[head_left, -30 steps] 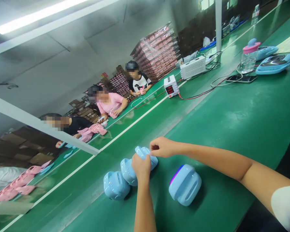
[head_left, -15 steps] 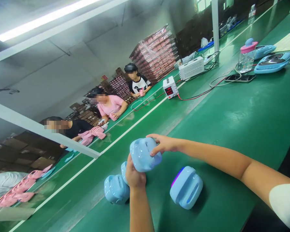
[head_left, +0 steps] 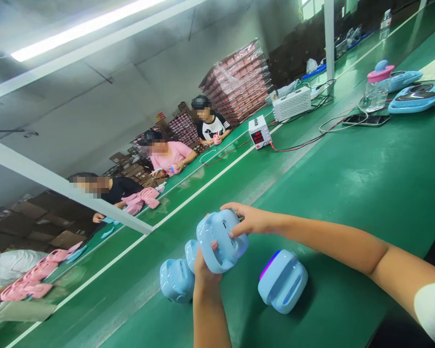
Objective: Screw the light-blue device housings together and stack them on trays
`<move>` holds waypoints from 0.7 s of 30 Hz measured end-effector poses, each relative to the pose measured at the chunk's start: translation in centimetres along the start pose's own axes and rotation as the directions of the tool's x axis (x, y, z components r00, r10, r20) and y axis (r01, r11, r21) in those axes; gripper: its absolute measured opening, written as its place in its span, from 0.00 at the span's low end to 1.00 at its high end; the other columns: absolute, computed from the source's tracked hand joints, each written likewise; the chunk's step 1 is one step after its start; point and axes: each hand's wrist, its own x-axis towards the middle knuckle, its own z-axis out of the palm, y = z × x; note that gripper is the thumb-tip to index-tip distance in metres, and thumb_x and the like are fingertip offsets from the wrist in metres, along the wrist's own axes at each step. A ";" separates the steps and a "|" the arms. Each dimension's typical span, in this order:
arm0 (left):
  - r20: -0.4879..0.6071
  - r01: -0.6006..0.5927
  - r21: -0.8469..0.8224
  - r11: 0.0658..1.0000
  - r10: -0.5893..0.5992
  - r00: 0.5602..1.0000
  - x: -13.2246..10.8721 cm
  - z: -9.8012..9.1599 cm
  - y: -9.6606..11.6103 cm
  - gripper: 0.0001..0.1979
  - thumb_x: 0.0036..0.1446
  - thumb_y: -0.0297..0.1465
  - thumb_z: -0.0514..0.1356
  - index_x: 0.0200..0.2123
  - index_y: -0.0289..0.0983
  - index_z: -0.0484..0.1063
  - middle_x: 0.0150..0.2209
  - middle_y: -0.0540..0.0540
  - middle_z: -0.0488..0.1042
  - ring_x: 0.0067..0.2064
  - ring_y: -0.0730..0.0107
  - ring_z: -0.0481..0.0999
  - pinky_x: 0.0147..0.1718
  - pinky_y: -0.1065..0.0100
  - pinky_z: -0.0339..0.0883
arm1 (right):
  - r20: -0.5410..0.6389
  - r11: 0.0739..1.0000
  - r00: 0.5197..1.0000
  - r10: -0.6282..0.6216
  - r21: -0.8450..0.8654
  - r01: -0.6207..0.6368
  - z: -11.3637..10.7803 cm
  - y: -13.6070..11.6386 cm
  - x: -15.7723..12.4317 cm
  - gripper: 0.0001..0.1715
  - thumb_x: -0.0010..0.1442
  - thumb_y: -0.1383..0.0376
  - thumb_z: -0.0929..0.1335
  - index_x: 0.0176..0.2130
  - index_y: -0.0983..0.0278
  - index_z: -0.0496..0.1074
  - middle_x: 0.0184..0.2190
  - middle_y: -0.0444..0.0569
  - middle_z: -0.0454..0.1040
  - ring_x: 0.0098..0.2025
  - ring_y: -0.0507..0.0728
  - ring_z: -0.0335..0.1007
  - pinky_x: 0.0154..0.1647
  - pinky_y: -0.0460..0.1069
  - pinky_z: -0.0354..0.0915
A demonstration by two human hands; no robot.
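Note:
Between my hands, above the green bench, is a light-blue portable speaker (head_left: pixel 217 239) with a loop handle and a small slot on its upper side. My left hand (head_left: pixel 206 268) is wrapped round it from below, with a fingertip showing through the handle loop. My right hand (head_left: pixel 244 220) grips the far right edge, its thumb near the slot. Close to my left hand, a second blue speaker (head_left: pixel 177 280) rests on the bench, and another blue speaker (head_left: pixel 191 252) is partly hidden behind the held one. To the right lies a blue speaker (head_left: pixel 283 281) with a purple-lit edge.
A small power supply (head_left: pixel 260 132) with red digits and trailing wires stands ahead. A phone (head_left: pixel 366 120), a pink-lidded bottle (head_left: pixel 377 92) and blue housings (head_left: pixel 418 96) lie at the far right. Several people (head_left: pixel 172 153) sit across the bench among pink parts (head_left: pixel 141 200).
The held speaker has tilted, so its handle loop now shows more openly with my left fingertip in it. Both hands keep hold. The whole view has shifted slightly.

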 end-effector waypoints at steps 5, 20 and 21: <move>-0.008 -0.036 0.019 0.999 0.036 0.999 -0.3 -0.3 0.0 0.25 0.43 0.32 0.62 0.48 0.42 0.68 0.40 0.45 0.76 0.42 0.57 0.76 0.52 0.53 0.64 | -0.007 0.995 0.999 -0.036 -0.091 0.035 0.1 -0.4 -0.3 0.51 0.39 0.66 0.73 0.59 0.64 0.54 0.42 0.49 0.67 0.42 0.56 0.64 0.38 0.48 0.64; -0.268 -0.216 0.277 0.937 0.291 0.919 -0.3 1.0 0.7 0.34 0.39 0.30 0.65 0.54 0.43 0.64 0.38 0.50 0.72 0.28 0.78 0.69 0.26 0.77 0.64 | -0.091 0.992 0.990 -0.108 -0.077 0.101 1.0 -0.6 -0.2 0.06 0.50 0.66 0.69 0.27 0.67 0.69 0.20 0.40 0.65 0.21 0.46 0.55 0.22 0.44 0.55; -0.255 -0.217 0.296 0.930 0.296 0.921 -0.3 0.9 0.7 0.35 0.40 0.30 0.65 0.55 0.43 0.63 0.36 0.51 0.71 0.26 0.79 0.68 0.25 0.77 0.64 | -0.089 0.993 0.991 -0.099 -0.071 0.093 1.0 -0.5 -0.1 0.06 0.51 0.66 0.68 0.26 0.67 0.68 0.20 0.39 0.64 0.20 0.46 0.55 0.21 0.43 0.55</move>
